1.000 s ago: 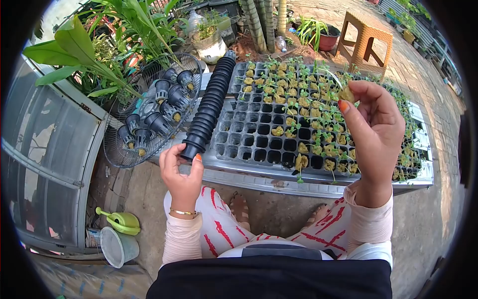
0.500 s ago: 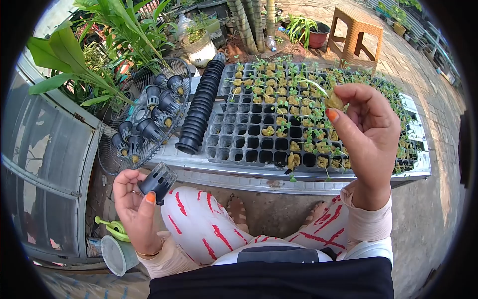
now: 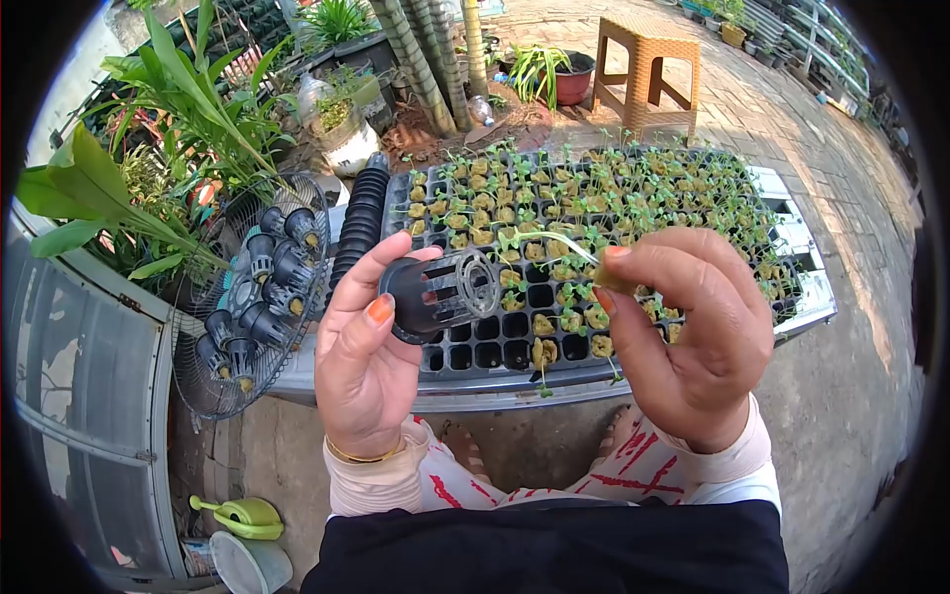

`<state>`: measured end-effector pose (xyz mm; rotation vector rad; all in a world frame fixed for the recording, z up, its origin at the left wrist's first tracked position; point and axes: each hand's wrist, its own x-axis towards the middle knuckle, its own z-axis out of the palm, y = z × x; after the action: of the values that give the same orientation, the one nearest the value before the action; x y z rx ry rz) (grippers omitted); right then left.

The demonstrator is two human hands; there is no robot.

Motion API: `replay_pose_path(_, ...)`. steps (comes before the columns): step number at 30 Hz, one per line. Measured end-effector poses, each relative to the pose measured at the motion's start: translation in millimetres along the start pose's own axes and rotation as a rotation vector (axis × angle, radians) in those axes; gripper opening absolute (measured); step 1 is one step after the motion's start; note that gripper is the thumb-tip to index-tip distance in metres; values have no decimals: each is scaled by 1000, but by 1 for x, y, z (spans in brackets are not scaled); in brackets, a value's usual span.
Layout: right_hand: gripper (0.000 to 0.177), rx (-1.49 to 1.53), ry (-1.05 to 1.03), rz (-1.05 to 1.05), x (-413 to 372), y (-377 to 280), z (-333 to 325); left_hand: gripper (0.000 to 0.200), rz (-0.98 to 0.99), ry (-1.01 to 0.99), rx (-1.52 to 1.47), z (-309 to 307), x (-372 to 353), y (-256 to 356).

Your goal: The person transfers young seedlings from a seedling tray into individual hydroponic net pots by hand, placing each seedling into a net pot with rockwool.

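Observation:
My left hand [image 3: 366, 356] is closed around a black net pot [image 3: 435, 294], tilted on its side with its slotted bottom facing right. Between thumb and index finger, my right hand [image 3: 693, 332] pinches the plug of a seedling [image 3: 559, 241]; its pale stem and leaves point left toward the pot. The seedling's leaves are close to the net pot's slotted end. Below and behind both hands lies a black seedling tray [image 3: 487, 354], with sprouts in plugs in many cells and bare cells along the near left part.
A wire basket [image 3: 188, 381] with several filled net pots stands on the left. Beside it a stack of black net pots [image 3: 358, 223] lies along the tray. Farther back are a brown stool [image 3: 643, 74] and potted plants. A green watering can [image 3: 247, 517] sits at lower left.
My left hand has risen and moved right with the net pot, turning it sideways. My right hand has come lower and slightly left with the seedling. The view has shifted.

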<state>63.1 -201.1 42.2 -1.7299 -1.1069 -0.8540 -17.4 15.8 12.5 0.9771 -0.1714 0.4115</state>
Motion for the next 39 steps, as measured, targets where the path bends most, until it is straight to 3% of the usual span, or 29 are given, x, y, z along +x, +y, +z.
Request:
replay_pose_path(9,30,165,-61,83,0,3,7,57,-151,-14,-145,-25,8,-13)
replay_pose_path(22,30,192,-114,8,-3,9,23,56,-151,-12,-173,-29,2,-9)
replay_pose_path(33,30,169,-194,14,-3,11,20,59,-64,-24,74,-17,1,-10)
replay_pose_path(39,28,331,-225,113,-4,14,24,60,-93,-48,111,-7,-2,-13)
